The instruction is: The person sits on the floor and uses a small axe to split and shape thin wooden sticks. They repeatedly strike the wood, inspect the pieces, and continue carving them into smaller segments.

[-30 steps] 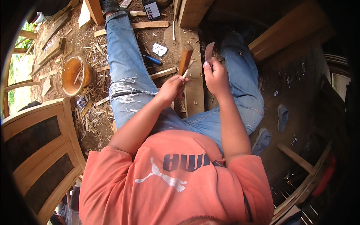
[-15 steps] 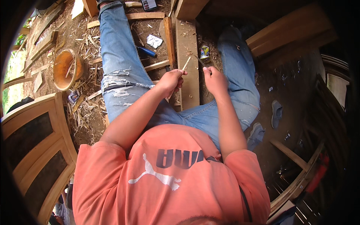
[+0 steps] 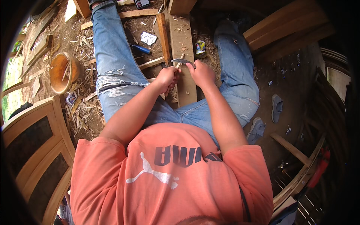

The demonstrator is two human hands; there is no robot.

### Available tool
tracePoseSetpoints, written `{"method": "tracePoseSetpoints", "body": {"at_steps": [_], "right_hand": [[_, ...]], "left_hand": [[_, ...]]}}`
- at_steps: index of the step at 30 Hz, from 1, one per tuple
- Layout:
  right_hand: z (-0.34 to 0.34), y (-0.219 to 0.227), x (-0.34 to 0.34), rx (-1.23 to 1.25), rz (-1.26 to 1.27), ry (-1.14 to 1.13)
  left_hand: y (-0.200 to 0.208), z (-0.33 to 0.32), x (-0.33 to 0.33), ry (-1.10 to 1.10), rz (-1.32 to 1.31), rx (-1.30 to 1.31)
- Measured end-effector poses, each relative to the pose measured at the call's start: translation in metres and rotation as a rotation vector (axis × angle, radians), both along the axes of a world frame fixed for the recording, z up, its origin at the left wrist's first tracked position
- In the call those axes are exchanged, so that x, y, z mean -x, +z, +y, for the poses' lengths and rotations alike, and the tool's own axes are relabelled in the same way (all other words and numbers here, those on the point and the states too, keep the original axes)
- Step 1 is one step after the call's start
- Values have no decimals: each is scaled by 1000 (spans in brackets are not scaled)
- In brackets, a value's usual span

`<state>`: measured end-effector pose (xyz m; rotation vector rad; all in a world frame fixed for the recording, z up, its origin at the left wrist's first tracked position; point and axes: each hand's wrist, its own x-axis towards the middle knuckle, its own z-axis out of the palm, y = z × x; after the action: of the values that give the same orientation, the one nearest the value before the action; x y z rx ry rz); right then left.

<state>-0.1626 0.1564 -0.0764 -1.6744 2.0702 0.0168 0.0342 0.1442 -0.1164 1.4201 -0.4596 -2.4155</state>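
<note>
A: In the head view, what does each hand have?

B: The left hand [image 3: 167, 78] is closed around the lower part of a thin wooden stick [image 3: 182, 56]. The right hand [image 3: 203, 74] grips a curved-blade knife [image 3: 180, 60], its handle mostly hidden in the fist.

A: Where's the stick exactly?

B: Above the wooden plank [image 3: 186, 84] between the legs, its pale tip pointing away from the body. The blade crosses it; I can't tell whether the edge bites.

A: How would it handle?

B: Light and fairly stiff, I'd judge, dry rather than slippery, but slim enough to snap or split if bent. Best pinched low, fingers clear of the blade. The knife looks light too; hold it only by its handle.
</note>
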Motion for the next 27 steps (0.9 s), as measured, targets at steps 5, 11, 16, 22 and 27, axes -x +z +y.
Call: {"method": "tracePoseSetpoints", "body": {"at_steps": [5, 11, 16, 22, 27], "right_hand": [[-4, 1, 1, -17, -4, -7], [-7, -9, 1, -4, 74, 33], [-9, -16, 6, 14, 138, 79], [-8, -26, 18, 76, 148, 106], [-7, -21, 21, 89, 159, 106]], "left_hand": [[9, 5, 9, 7, -118, 45], [8, 6, 9, -25, -122, 38], [12, 6, 11, -69, -143, 89], [21, 3, 13, -106, -170, 109], [27, 3, 13, -116, -171, 124]]}}
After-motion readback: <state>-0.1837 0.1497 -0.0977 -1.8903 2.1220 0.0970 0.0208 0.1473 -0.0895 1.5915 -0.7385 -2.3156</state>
